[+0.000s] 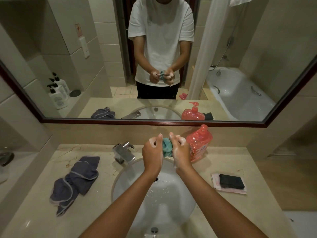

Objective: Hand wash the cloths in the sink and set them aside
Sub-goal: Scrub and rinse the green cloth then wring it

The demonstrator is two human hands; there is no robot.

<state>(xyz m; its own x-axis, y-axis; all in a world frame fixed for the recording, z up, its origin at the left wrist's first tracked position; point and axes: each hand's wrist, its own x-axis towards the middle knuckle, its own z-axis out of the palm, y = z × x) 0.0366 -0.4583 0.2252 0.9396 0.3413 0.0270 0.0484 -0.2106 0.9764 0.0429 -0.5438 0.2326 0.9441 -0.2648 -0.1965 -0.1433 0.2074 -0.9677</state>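
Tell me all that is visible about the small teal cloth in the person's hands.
The teal cloth is a small, soft-looking fabric piece, bunched into a crumpled wad. It is held above the back of the white sink, in front of the red soap bottle. The left hand and the right hand, both soapy, grip it from either side, covering part of it. Its full shape cannot be seen.

Teal cloth [167, 149], red soap btl [199, 143], navy cloth w/ pale trim [77, 181].
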